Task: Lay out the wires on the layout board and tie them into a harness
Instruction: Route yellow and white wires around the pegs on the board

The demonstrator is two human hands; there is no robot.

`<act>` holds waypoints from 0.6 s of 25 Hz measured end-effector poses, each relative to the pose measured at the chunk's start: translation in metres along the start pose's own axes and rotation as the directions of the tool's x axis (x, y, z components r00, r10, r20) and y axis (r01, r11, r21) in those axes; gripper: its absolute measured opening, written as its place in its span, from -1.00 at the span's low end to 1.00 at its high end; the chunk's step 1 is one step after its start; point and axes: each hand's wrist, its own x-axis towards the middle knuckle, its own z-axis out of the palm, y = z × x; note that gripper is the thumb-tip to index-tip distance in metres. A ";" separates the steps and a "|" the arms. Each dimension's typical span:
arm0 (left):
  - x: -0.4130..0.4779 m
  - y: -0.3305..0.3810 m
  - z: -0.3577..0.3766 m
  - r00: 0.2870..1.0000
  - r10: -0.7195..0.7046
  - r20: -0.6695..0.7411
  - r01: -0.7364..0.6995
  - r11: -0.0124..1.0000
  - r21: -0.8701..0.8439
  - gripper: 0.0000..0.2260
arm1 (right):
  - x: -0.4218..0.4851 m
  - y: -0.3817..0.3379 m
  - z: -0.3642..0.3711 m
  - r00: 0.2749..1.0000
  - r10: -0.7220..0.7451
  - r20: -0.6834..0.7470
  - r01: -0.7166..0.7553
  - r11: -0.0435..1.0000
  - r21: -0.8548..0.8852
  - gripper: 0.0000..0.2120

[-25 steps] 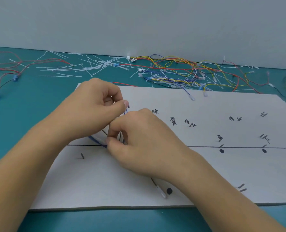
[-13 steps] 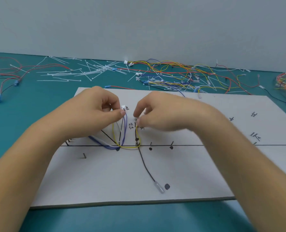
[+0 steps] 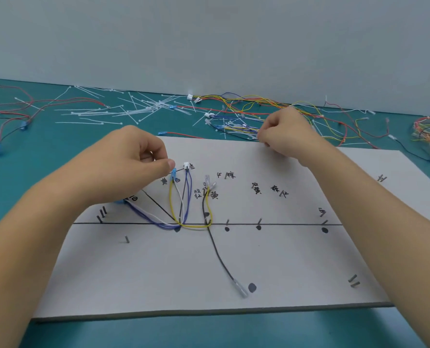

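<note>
1. Head view: wires (image 3: 183, 217) lie looped on the board (image 3: 259, 259), left of centre.
2. Left hand (image 3: 131, 159) pinches a blue terminal (image 3: 173, 173) at one wire's end.
3. Right hand (image 3: 286, 131), fingers curled, sits at the loose pile (image 3: 236, 126) beyond the board's far edge; I cannot tell whether it holds anything.
4. Ties (image 3: 138, 109) lie scattered behind.

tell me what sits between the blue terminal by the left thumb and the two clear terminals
The white connector with its purple wires, seen in the head view.
</note>
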 end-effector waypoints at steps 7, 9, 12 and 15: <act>0.000 0.002 0.002 0.999 0.001 0.047 -0.002 1.000 0.020 -0.73 | -0.008 0.010 0.009 0.997 -0.052 0.059 0.062 0.983 -0.172 -0.87; 0.000 0.002 0.003 0.999 0.003 0.046 -0.004 1.000 0.024 -0.73 | -0.011 0.008 0.012 0.996 -0.078 0.042 0.085 0.973 -0.213 -0.85; -0.001 0.003 0.003 1.000 0.013 -0.004 -0.013 1.000 -0.010 -0.73 | -0.013 0.000 0.016 0.995 -0.092 0.050 0.102 0.953 -0.285 -0.82; -0.001 0.005 0.004 1.000 0.029 -0.008 -0.030 0.999 -0.023 -0.72 | -0.008 -0.013 0.023 0.993 -0.118 0.018 0.117 0.936 -0.331 -0.79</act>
